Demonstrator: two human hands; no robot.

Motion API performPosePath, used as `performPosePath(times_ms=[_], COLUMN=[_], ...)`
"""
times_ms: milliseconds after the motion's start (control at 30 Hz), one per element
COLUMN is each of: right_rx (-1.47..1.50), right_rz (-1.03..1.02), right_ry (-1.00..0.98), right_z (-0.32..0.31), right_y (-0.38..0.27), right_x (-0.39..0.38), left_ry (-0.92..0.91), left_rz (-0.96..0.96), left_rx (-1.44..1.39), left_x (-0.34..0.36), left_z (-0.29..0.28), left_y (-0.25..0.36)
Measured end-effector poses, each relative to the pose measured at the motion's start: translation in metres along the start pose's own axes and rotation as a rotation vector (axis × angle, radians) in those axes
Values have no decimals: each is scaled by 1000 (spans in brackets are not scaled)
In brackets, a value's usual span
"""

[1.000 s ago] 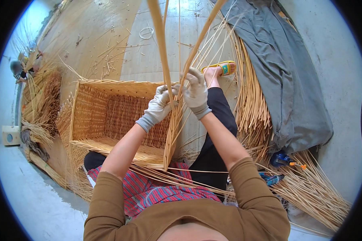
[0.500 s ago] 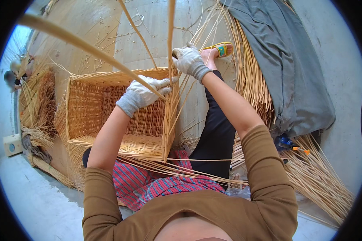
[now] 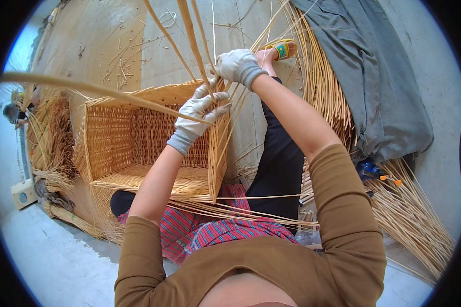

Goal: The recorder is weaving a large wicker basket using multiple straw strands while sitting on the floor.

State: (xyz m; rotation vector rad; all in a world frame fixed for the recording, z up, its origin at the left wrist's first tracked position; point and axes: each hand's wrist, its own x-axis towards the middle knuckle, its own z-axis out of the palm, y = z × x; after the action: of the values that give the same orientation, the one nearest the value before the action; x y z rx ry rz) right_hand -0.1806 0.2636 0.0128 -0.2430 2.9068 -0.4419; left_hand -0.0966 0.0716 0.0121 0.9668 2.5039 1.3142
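Observation:
A rectangular wicker basket (image 3: 153, 190) lies before me, its hollow turned up toward me. White-and-grey knit gloves cover both hands. My left hand (image 3: 195, 112) is closed over the right rim, its fingers reaching across the edge beside an upright rod (image 3: 192, 43). My right hand (image 3: 235, 66) is closed at the far right corner, pinching a thin wicker rod; its fingertips are partly hidden. Another thick rod (image 3: 112, 94) sticks up from the right rim and slants left past my left forearm. Loose rod ends (image 3: 241, 217) trail right from the near corner, across my lap.
A long bundle of rods (image 3: 322, 87) lies at the right, partly under a grey cloth (image 3: 379, 82). More rods (image 3: 410, 220) spread at the lower right near a blue tool (image 3: 369, 169) with orange tips. Dark and pale bundles (image 3: 59, 138) stand left. My sandalled foot (image 3: 281, 50) is beyond the basket.
My left hand has shifted along the right rim toward the far corner, its fingers now spread over the edge. My right hand has moved slightly left. The tall rods have swung left.

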Motion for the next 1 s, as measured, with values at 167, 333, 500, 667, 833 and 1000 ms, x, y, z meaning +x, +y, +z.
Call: performPosePath(times_ms=[167, 333, 500, 667, 833, 1000], right_rx=[-98, 316, 315, 330, 403, 673], right_rz=[81, 55, 141, 220, -134, -475], right_ry=[-59, 759, 145, 23, -43, 603], right_z=[-4, 40, 47, 52, 53, -13], right_y=[-16, -14, -111, -116, -57, -107], right_x=[-2, -77, -181, -167, -171, -159], left_ry=[46, -20, -30, -70, -89, -140], left_rz=[-98, -90, -44, -40, 35, -610], left_rx=[-284, -17, -182, -287, 24, -1308], left_x=[-6, 1, -1, 5, 6, 10], left_z=[12, 1, 8, 6, 12, -3], left_y=[-26, -12, -40, -42, -36, -43])
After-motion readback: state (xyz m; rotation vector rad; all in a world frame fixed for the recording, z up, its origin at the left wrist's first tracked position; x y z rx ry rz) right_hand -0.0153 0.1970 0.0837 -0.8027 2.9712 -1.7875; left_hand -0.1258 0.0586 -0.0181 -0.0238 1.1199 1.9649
